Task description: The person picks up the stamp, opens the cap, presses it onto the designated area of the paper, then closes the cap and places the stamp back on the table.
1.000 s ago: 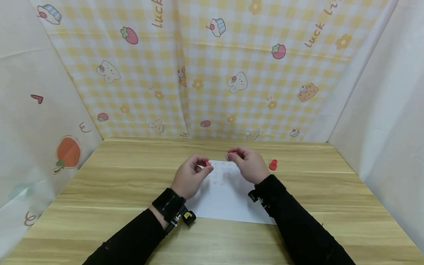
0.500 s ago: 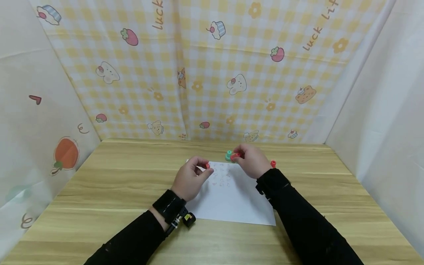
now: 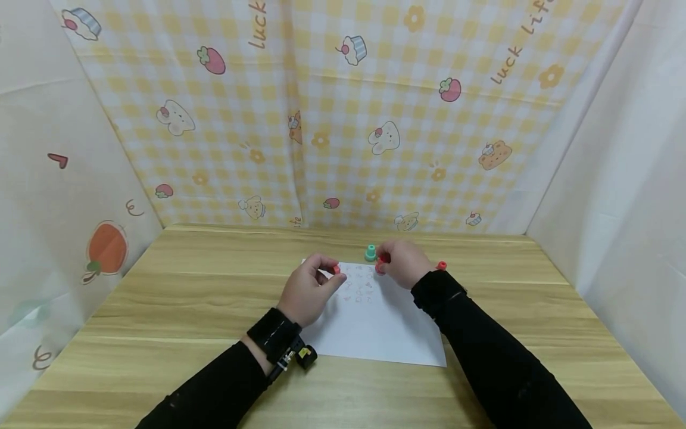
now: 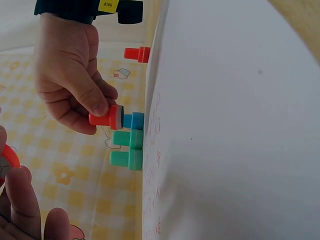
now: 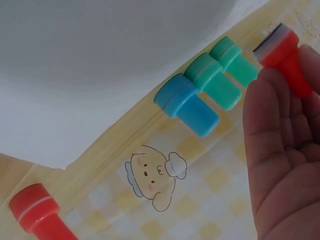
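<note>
My right hand (image 3: 405, 262) pinches a red toy stamp (image 5: 289, 59) by its handle over the far edge of the white paper (image 3: 375, 333). The stamp's dark face is bare and points down in the left wrist view. Left of it, my left hand (image 3: 308, 289) holds a small round red cap (image 4: 13, 156) between thumb and fingers, above the paper's far left part. Faint red marks run in rows across the top of the sheet. Behind the paper stand two green stamps (image 5: 214, 82) and a blue stamp (image 5: 186, 104); the right hand hides some of them in the head view.
Another red stamp (image 3: 442, 266) stands on the wooden table (image 3: 214, 256), right of my right hand and partly behind it. A yellow checked cloth (image 3: 343, 119) hangs along the table's back edge. White cloths (image 3: 611, 179) hang at the sides.
My right hand has moved slightly right, then a little down toward the paper with the red stamp, uncovering a green stamp behind. The left hand has stayed almost still with the cap.
</note>
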`<action>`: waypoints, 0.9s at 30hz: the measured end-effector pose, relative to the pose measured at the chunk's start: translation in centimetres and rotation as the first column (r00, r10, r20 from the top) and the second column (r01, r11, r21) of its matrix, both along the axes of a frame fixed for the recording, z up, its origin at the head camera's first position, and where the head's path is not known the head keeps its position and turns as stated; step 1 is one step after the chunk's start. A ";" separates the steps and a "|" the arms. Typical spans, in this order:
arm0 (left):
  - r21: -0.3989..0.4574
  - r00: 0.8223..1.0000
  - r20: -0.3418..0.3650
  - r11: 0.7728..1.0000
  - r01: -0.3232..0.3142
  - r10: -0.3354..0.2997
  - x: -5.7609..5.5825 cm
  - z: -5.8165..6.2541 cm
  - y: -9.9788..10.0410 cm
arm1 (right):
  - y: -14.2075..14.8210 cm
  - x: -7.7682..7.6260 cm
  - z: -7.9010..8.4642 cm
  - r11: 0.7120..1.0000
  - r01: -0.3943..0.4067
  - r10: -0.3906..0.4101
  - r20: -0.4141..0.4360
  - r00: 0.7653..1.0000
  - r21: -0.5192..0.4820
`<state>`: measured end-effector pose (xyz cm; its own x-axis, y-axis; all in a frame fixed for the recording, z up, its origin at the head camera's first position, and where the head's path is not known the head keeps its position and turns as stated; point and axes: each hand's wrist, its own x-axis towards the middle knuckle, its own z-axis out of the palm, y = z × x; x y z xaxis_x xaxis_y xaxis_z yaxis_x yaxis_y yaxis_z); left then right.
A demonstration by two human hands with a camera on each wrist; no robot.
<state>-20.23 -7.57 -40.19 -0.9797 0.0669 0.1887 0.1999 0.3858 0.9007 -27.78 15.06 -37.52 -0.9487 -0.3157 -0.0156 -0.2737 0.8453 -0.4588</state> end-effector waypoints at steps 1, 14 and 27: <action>0.004 1.000 0.004 1.000 -0.001 0.001 0.0 0.0 0.0 | 0.0 0.0 -0.1 1.000 0.002 -0.002 0.002 1.000 0.005; -0.003 1.000 -0.011 1.000 -0.007 0.007 0.2 0.1 0.2 | -0.1 -0.7 -1.0 0.998 -0.015 0.017 -0.018 1.000 0.065; -0.003 0.999 -0.044 1.000 0.006 -0.006 0.0 -0.2 0.2 | -0.2 -1.1 -1.4 0.993 -0.023 0.024 -0.012 1.000 0.113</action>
<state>-20.25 -7.41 -40.37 -0.9701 0.0731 0.2315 0.2415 0.3869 0.8899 -28.86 14.82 -38.93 -0.9415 -0.3347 -0.0401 -0.2992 0.8847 -0.3574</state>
